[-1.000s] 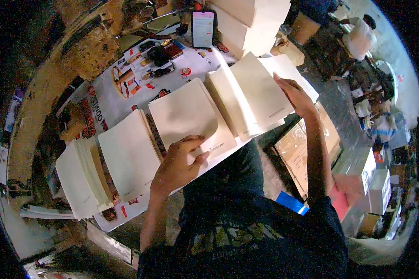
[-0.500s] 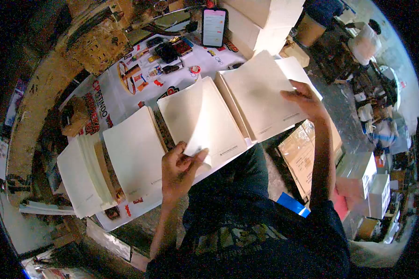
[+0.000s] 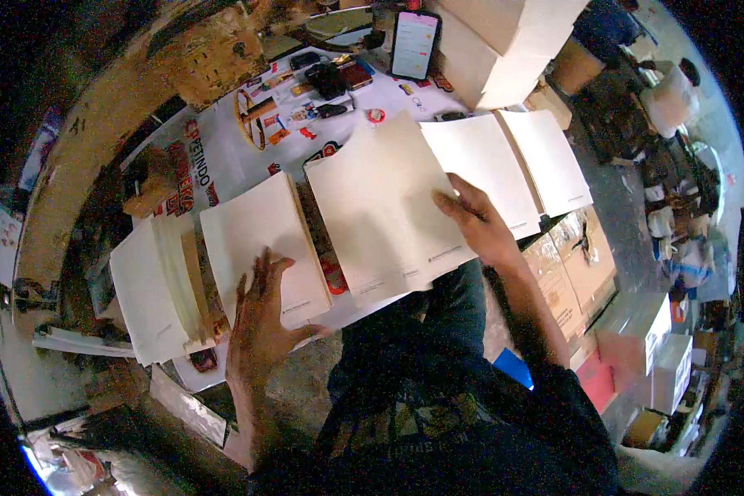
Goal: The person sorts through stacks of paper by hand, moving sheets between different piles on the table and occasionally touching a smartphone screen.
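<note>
Several piles of off-white printed paper lie side by side in a slanting row. My right hand pinches the right edge of a paper sheet that overlaps the middle pile, its near edge slightly blurred. Over the pile to its left, my left hand is spread, thumb apart and fingertips close over the near part of the paper. Farther left is a fanned pile with thick edges. Right of my right hand lie another pile and the end pile.
A phone with a lit screen stands at the back, beside large pale boxes. Small dark items lie on the printed table cover. A taped cardboard box sits below right, with white cartons beyond.
My left hand has let go of the sheet corner and moved left, opening. My right hand has moved left with a sheet from the right-hand pile to the middle one. The view has shifted slightly.
</note>
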Motion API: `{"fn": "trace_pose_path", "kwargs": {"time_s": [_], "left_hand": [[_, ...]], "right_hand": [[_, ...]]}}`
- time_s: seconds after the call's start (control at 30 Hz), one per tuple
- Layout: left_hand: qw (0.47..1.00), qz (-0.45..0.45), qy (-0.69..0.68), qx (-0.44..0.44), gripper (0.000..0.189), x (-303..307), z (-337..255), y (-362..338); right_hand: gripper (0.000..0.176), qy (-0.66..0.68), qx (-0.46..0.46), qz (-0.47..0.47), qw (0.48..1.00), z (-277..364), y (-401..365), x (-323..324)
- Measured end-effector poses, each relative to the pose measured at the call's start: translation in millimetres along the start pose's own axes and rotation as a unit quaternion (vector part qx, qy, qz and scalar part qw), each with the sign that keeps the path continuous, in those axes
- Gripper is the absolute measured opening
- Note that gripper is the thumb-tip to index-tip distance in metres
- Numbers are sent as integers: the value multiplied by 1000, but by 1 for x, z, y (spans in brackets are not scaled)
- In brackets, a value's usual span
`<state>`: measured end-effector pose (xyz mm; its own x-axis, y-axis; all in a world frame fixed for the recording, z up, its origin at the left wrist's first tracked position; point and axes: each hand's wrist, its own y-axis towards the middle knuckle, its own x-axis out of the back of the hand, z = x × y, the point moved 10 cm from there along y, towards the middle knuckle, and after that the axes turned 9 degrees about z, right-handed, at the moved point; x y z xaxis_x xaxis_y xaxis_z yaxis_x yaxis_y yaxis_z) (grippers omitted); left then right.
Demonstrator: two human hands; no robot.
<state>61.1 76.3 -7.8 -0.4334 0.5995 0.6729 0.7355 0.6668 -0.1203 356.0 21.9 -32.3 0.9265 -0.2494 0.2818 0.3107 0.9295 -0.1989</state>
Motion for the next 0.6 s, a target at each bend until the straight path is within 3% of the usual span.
{"fn": "trace_pose_path", "kwargs": {"time_s": [0.03, 0.07, 0.1, 0.17, 0.2, 0.23, 0.27, 0.3, 0.33, 0.37, 0.4, 0.43, 0.47, 0.5, 0.53, 0.57, 0.6], "left_hand": [[996, 5, 83, 29, 81, 4, 8, -3], [984, 13, 165, 58, 84, 8, 17, -6], [984, 13, 164, 61, 84, 13, 24, -10], [993, 17, 62, 98, 57, 19, 47, -22], [993, 16, 11, 116, 44, 20, 55, -27], [987, -47, -45, 149, 32, 30, 62, -40], [986, -50, -46, 152, 32, 32, 63, -47], [969, -115, -98, 194, 32, 46, 76, -61], [943, -180, -149, 236, 32, 57, 92, -80], [937, -233, -183, 186, 33, 68, 108, -101], [924, -286, -215, 135, 34, 73, 124, -119], [890, -385, -228, 90, 41, 74, 141, -136], [888, -388, -227, 95, 41, 72, 142, -143], [776, -406, -481, -47, 45, 67, 145, -146], [587, -382, -689, -187, 49, 61, 144, -144], [562, -298, -729, -253, 50, 67, 117, -129], [563, -299, -729, -250, 50, 68, 124, -124]], "right_hand": [[67, 41, -64, -14, 997, -9, -4, -2], [67, 40, -64, -12, 997, -20, 4, -2], [70, 104, -80, -5, 991, -46, 17, -1], [68, 227, -121, 15, 966, -54, 18, -11], [68, 225, -121, 20, 967, -33, 8, -17], [64, 42, -47, 27, 998, 7, -3, -20], [61, -141, 30, 33, 989, 37, -10, -28], [61, -142, 32, 37, 989, 31, -5, -27], [57, -66, 77, 102, 990, 24, 2, -34], [55, 12, 120, 167, 979, 22, 4, -45], [55, 13, 120, 175, 977, 16, 5, -51], [57, 77, 86, 115, 987, 4, 10, -43], [59, 141, 50, 51, 987, -1, 10, -37], [65, 138, -6, 88, 987, -1, 10, -45], [65, 139, -6, 89, 986, -4, 10, -58], [67, 150, 64, 63, 985, 0, 10, -69], [70, 161, 134, 34, 977, 8, 7, -80]]}}
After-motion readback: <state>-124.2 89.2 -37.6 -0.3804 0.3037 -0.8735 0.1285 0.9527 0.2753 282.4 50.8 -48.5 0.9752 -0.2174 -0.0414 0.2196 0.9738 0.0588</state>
